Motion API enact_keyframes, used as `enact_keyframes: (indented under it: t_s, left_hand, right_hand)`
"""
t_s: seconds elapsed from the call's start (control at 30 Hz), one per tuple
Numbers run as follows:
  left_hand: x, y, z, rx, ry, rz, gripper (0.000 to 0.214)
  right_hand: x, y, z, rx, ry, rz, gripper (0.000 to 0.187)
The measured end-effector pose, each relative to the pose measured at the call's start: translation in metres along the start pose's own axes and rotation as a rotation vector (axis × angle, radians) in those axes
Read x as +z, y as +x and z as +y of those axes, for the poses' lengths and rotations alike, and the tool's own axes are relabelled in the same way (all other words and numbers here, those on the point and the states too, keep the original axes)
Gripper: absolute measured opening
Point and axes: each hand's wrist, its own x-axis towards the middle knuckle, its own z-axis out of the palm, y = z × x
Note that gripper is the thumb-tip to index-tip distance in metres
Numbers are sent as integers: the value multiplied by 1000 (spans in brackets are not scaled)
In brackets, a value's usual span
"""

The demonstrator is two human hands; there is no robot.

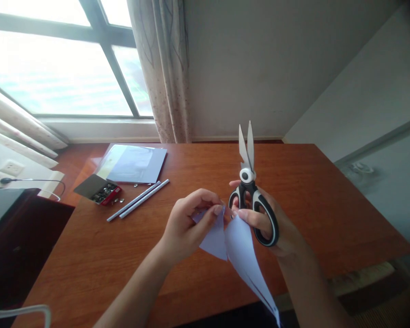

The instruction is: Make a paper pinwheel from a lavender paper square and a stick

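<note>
Between my hands hangs a pale bluish sheet of paper (242,248) with a slit or fold line along its lower part. My left hand (187,223) pinches one part of it between thumb and fingers. My right hand (273,214) pinches another part at the top, close to the left fingertips. Black and white scissors (248,175) are also in my right hand, with fingers through the handle loops. Their blades point up and away, slightly apart, clear of the paper. Whether the two paper parts are still joined I cannot tell.
Two rolled paper sticks (145,199) lie left on the wooden table (294,182). Beside them is an open red box (105,191) of small metal pieces, a few of them loose. A stack of paper in a clear sleeve (136,163) lies behind, near the window.
</note>
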Motion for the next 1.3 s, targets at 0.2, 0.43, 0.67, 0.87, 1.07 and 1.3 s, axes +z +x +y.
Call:
enact_keyframes:
  t_s: [0.2,0.43,0.67,0.87,1.07,1.3]
  left_hand:
    - [1,2,6,-106,-228,-108,15]
    - [3,4,5,-190,-213,-90,21]
    - [2,3,2,-118,32,-11,18]
    - [3,4,1,-75,48,54,16]
    - [2,5,5,-75,-111,76,16]
    - [1,8,9,-70,-231,97,10]
  right_hand:
    - [-6,9,11,47,80,-139,47]
    - [-5,14,11,28,-15,-114,45]
    - [-22,-14,-15,-296,-326,152,42]
    - [-27,-51,-17,-420,-711,99,56]
    - [-43,-49,-4,-440,-964,96,60]
    - [-44,-46,-9,-584,-1101,81,55]
